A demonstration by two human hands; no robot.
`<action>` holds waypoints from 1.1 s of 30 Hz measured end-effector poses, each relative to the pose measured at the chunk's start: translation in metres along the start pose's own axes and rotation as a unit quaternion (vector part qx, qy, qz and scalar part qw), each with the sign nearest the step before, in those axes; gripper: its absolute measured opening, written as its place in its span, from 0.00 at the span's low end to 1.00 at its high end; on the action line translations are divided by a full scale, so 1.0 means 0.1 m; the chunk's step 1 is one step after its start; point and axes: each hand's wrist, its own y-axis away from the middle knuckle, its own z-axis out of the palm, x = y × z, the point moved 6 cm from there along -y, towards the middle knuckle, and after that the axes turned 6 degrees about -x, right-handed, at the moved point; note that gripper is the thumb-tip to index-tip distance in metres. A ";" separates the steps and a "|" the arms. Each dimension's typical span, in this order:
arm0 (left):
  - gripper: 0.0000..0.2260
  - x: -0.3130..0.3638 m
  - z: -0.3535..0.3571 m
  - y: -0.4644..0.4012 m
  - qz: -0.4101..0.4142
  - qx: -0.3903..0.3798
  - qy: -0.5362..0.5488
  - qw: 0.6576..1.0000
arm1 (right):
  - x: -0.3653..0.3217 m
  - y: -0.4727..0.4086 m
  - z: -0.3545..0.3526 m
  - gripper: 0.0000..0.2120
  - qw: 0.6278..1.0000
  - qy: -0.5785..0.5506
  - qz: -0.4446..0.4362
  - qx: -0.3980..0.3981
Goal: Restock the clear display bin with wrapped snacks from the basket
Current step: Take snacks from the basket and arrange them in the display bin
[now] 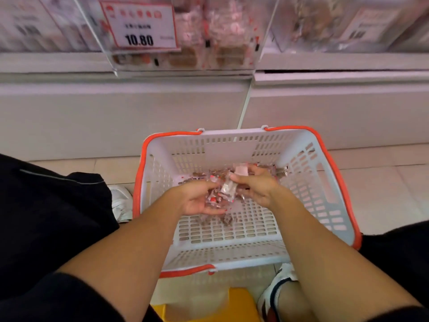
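Observation:
A white slotted basket (234, 233) with an orange rim sits on the floor below me. Both of my hands are down inside it. My left hand (197, 201) is cupped palm-up under a bunch of wrapped snacks (216, 199) in red-and-clear wrappers. My right hand (255, 185) pinches a wrapped snack (228, 189) above that bunch. More wrapped snacks (277, 171) lie loose at the basket's far side. The clear display bin (232, 31), holding the same kind of snacks, hangs above on the shelf with a price tag (139, 25) reading 10.80.
Neighbouring clear bins (348, 22) flank the target one above a white shelf front (116, 112). My knees in black shorts (46, 217) frame the basket. My white shoes (276, 296) and a yellow stool (234, 305) are below me on the tiled floor.

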 end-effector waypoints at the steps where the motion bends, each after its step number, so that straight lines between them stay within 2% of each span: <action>1: 0.12 0.12 0.09 0.07 0.020 -0.014 -0.011 1.000 | -0.16 0.06 0.07 0.27 0.999 0.006 -0.041 0.015; 4: 0.17 0.51 0.36 0.37 0.070 -0.077 -0.001 0.995 | -0.62 0.28 0.28 0.22 0.988 0.043 -0.146 0.033; 7: 0.13 0.83 0.50 0.82 0.103 -0.129 -0.020 0.986 | -1.02 0.55 0.47 0.16 0.962 0.123 -0.242 0.039; 10: 0.11 1.08 0.58 1.27 0.120 -0.137 -0.084 0.980 | -1.32 0.82 0.80 0.09 0.926 0.185 -0.331 -0.001; 12: 0.10 1.28 0.65 1.52 0.130 -0.114 -0.124 0.977 | -1.50 0.99 1.03 0.04 0.895 0.227 -0.383 -0.022; 14: 0.09 1.47 0.69 1.76 0.143 -0.082 -0.150 0.975 | -1.70 1.15 1.17 0.07 0.878 0.242 -0.412 -0.024; 17: 0.08 1.71 0.67 2.08 0.171 -0.049 -0.184 0.967 | -1.98 1.39 1.19 0.12 0.891 0.196 -0.401 -0.079; 19: 0.08 1.80 0.66 2.23 0.185 -0.061 -0.197 0.961 | -2.14 1.53 1.18 0.15 0.897 0.173 -0.377 -0.152; 21: 0.08 1.86 0.69 2.31 0.177 -0.100 -0.215 0.955 | -2.29 1.64 1.18 0.19 0.885 0.212 -0.373 -0.181; 24: 0.12 1.96 0.83 2.32 0.158 -0.156 -0.244 0.944 | -2.51 1.76 1.20 0.19 0.847 0.307 -0.412 -0.137; 28: 0.11 2.06 1.02 2.25 0.159 -0.213 -0.241 0.934 | -2.64 1.84 1.14 0.23 0.811 0.315 -0.486 -0.080; 30: 0.10 2.08 1.07 2.21 0.168 -0.225 -0.251 0.926 | -2.57 1.79 1.14 0.26 0.817 0.286 -0.493 -0.087; 33: 0.13 2.08 1.09 2.15 0.187 -0.198 -0.272 0.923 | -2.43 1.70 1.16 0.27 0.832 0.247 -0.487 -0.097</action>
